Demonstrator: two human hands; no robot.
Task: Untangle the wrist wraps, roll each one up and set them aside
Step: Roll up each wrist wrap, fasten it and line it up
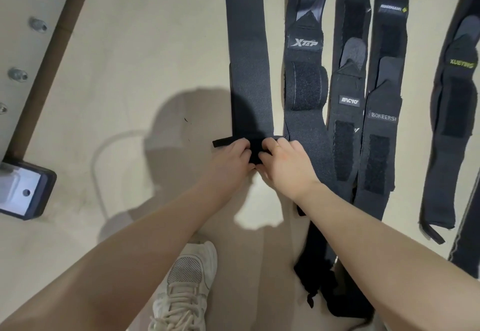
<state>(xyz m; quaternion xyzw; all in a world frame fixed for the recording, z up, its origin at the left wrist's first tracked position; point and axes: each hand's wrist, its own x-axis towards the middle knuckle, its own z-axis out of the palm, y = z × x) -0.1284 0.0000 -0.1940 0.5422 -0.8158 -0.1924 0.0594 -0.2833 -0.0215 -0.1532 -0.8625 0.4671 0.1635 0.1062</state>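
Observation:
A long plain black wrist wrap (248,52) lies flat on the beige floor, running away from me. Its near end (253,149) is folded into a small roll. My left hand (231,159) and my right hand (284,160) both pinch that rolled end from either side, fingers curled over it. A short black tab (222,143) sticks out to the left of the roll. To the right, several other black wraps lie stretched out side by side: an XTEP wrap (305,71), a wrap with a white logo (348,102), a BOKEERSI wrap (381,123) and a XUEYING wrap (454,91).
A grey metal frame (26,52) with bolts and black-capped feet (23,190) crosses the left side. My white sneaker (185,286) stands below my arms. A dark strap bundle (319,278) lies on the floor under my right forearm.

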